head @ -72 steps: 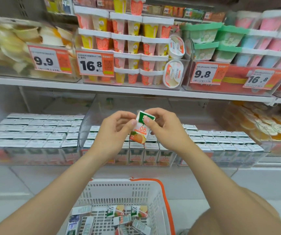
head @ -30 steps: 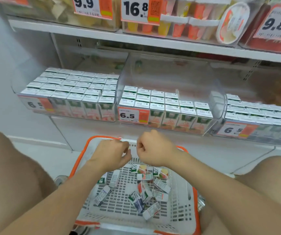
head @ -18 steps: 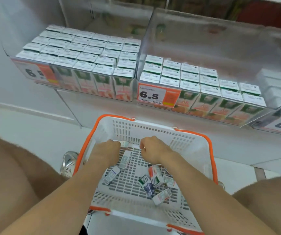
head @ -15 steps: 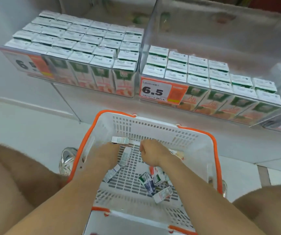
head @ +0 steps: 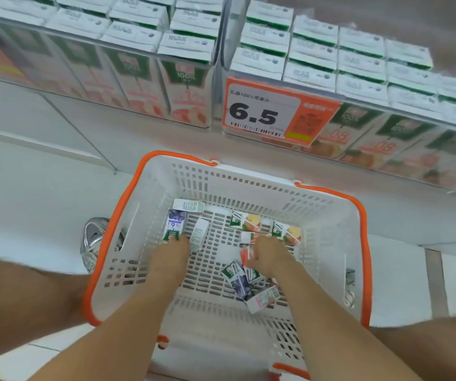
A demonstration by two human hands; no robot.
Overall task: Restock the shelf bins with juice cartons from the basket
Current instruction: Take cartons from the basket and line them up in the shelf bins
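Observation:
A white basket with an orange rim (head: 117,215) stands on the floor below the shelf, with several small juice cartons loose on its bottom. My left hand (head: 169,258) reaches down into it, and its fingertips touch the lower ends of a blue carton (head: 174,225) and a white carton (head: 200,233). My right hand (head: 269,258) is beside it, its fingers curled on a blurred red-and-white carton (head: 246,254). Peach-print cartons (head: 244,221) lie just beyond. Above, the clear middle shelf bin (head: 221,64) holds rows of upright cartons (head: 312,75).
A 6.5 price tag (head: 265,114) hangs on the middle bin's front. The left bin (head: 139,48) is packed with cartons. My bare knees (head: 15,298) flank the basket, and a silver shoe (head: 95,240) sits at its left side on the white floor.
The carton I held at the shelf is out of my hands. My view dropped from the shelf to the basket, and both hands went down into it among the loose cartons.

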